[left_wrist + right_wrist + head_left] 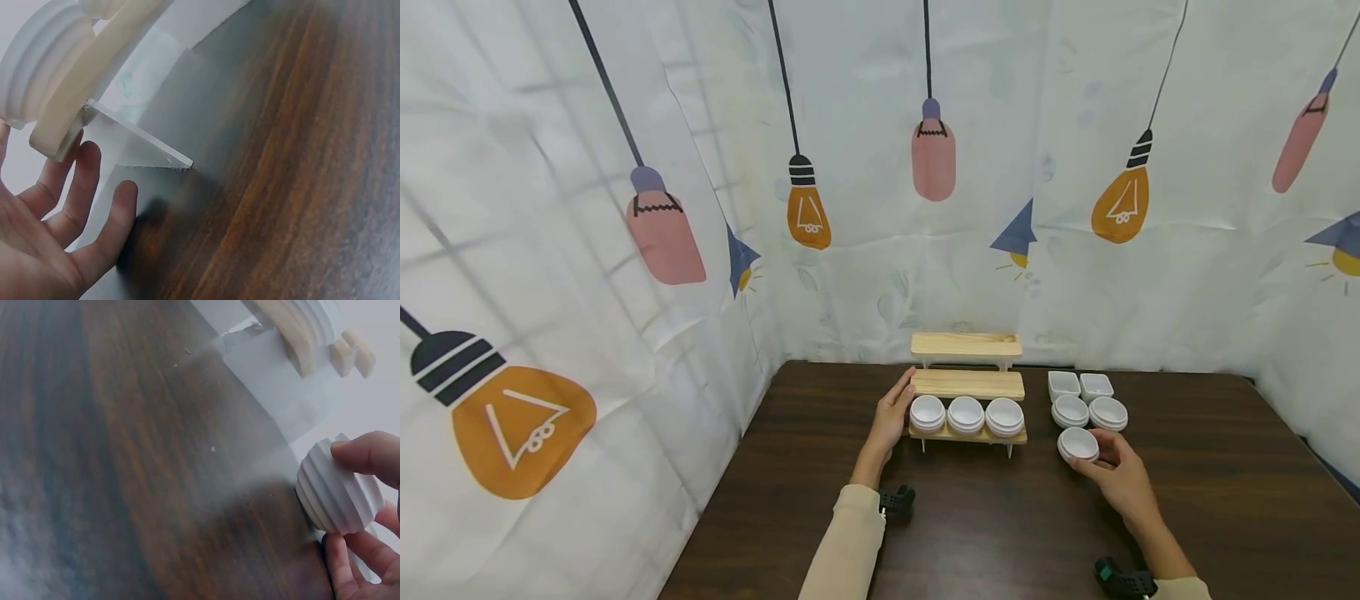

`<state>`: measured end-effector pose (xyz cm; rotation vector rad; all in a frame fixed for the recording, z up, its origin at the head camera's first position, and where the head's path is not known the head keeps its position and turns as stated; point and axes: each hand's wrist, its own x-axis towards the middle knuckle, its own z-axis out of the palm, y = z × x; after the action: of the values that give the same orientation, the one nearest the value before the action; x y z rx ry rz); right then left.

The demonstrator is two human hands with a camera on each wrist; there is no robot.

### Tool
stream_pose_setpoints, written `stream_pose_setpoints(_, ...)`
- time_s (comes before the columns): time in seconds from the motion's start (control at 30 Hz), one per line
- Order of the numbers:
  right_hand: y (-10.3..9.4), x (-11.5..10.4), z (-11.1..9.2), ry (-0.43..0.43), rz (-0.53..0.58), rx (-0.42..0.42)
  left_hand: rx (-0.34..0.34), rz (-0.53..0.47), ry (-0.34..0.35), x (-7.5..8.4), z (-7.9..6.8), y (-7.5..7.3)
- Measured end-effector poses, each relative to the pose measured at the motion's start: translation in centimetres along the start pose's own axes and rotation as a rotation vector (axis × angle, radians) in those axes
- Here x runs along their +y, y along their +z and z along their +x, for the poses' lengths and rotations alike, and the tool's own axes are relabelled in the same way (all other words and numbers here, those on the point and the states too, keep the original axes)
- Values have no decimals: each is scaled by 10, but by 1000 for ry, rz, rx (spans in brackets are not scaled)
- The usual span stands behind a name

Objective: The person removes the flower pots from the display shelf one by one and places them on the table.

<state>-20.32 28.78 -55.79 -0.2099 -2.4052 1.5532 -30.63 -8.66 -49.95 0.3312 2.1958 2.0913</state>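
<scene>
Currently, the three-tier wooden display rack [967, 385] stands toward the far edge of the dark wood tabletop [985, 533], with a clear leg [144, 135] under its lowest shelf [967, 437]; three round white ramekins [966, 414] sit side by side on that shelf, the outer two near its ends; the left hand [891, 412] is at the rack's left end, its fingers [125, 200] loosely bent and against the edge rather than closed around it; whether the thumb presses there I cannot tell. The right hand [1118, 477], to the right of the rack and a little nearer the person, grasps a ribbed white ramekin [1077, 444] between thumb and fingers; whether its base touches the tabletop I cannot tell; a stretch of dark wood separates it from the rack's right end. Just beyond it, also right of the rack, stand two other round ramekins [1108, 413], and behind those two square white dishes [1096, 385], all closely grouped with little room between; in front of the rack, a broad span of tabletop reaches toward the person between the beige sleeves [850, 542]; the tabletop's left edge lies well apart from the rack, its right edge farther still; behind the rack, the lamp-patterned curtain [865, 292] hangs just past the far edge.
</scene>
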Motion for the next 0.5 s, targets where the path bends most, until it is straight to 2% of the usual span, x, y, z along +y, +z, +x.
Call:
stream_pose_setpoints(0.17, 2, -1, 0, 19, -44, 13, 6, 3, -8, 1, 2, 0)
stream_pose_setpoints(0.5, 3, -3, -2, 14, -56, -3, 2, -2, -14, 0, -1, 0)
